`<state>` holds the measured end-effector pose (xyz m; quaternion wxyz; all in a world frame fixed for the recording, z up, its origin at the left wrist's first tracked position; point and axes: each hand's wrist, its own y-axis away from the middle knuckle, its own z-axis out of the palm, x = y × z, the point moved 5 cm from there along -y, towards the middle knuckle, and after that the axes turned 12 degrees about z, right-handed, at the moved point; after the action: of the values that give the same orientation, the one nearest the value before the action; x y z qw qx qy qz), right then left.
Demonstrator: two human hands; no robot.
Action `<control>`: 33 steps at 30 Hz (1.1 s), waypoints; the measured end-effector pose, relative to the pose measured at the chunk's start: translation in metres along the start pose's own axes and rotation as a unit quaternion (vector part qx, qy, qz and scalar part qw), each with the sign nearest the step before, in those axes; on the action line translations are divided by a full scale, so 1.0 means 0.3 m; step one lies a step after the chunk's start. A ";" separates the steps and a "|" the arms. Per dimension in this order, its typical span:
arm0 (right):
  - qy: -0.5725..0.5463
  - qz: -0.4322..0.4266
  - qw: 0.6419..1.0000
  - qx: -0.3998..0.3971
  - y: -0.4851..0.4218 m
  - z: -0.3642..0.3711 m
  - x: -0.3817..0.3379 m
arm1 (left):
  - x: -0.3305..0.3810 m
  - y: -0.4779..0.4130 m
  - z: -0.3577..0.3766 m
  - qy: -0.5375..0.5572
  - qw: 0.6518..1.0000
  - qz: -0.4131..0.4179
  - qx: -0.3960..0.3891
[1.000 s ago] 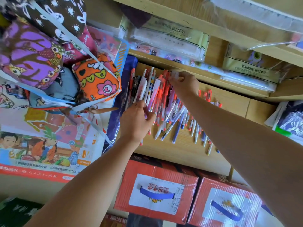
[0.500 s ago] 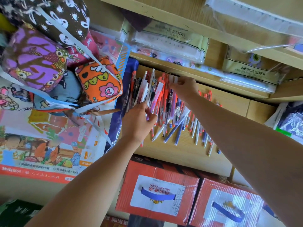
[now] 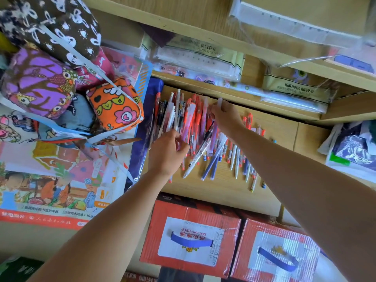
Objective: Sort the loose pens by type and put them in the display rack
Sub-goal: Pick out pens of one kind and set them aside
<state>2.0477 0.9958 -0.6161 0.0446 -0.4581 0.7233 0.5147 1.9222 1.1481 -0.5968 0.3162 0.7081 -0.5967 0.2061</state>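
- Judging by their slim plastic barrels, the loose pens (image 3: pixel 195 127) are probably light, stiff and smooth, and apt to roll or slip from a bundle, so pinching one mid-barrel seems safest.
- They lie fanned in a heap on the wooden shelf (image 3: pixel 274 131), mostly orange-red, with blue and white ones to the right.
- The left hand (image 3: pixel 166 153) curls its fingers round the near ends of the left bundle; the right hand (image 3: pixel 225 119) pinches a pale pen (image 3: pixel 220 101) at the heap's far edge.

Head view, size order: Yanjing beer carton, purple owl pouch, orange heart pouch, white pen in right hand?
1. Yanjing beer carton
2. purple owl pouch
3. orange heart pouch
4. white pen (mostly hidden)
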 end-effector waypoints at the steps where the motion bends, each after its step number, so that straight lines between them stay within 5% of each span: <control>1: 0.015 -0.001 1.000 0.006 0.002 -0.001 0.004 | 0.001 -0.002 0.005 0.004 1.000 -0.004 0.003; 8: 0.096 -0.045 0.992 0.069 0.011 0.018 0.013 | -0.009 0.007 0.024 0.015 1.000 -0.019 0.016; 33: 0.137 0.002 0.990 0.036 -0.005 0.064 -0.021 | -0.016 0.006 0.019 0.063 0.998 -0.013 -0.010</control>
<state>2.0447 1.0146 -0.6227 -0.0392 -0.5213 0.7416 0.4204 1.9189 1.1473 -0.6036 0.3634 0.6983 -0.5681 0.2401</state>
